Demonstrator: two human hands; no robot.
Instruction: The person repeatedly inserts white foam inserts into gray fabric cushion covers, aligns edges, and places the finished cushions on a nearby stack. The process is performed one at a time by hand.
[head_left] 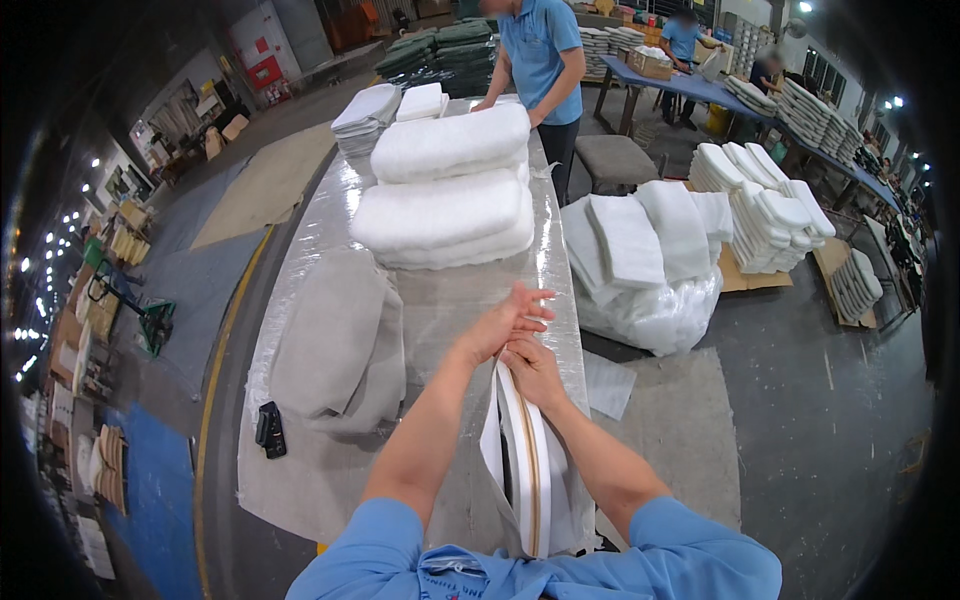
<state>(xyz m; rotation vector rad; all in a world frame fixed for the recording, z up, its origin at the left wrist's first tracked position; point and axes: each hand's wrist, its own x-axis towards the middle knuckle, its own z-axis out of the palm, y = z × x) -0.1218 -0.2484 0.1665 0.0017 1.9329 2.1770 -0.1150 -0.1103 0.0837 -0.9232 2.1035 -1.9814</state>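
A cushion cover (516, 450) stands on its edge at the table's near right, close to my body. It is white and grey, with a tan zipper-like strip (532, 470) along its side and a dark gap beside it. My right hand (534, 372) is closed round its far end. Just beyond and above it, my left hand (512, 322) has its fingers stretched apart to the right, with nothing visible in them. Both hands nearly touch. Left of my forearms lies a pile of grey fabric covers (338, 340). Thick white padding slabs (445, 215) are stacked ahead.
A black handheld device (269, 430) rests on the plastic-covered table (300, 225). Across the table stands a co-worker (542, 60) in blue, hands by folded white sheets (366, 107). On the right are bagged white pads (650, 300), a grey stool (615, 160) and cushion stacks (770, 220).
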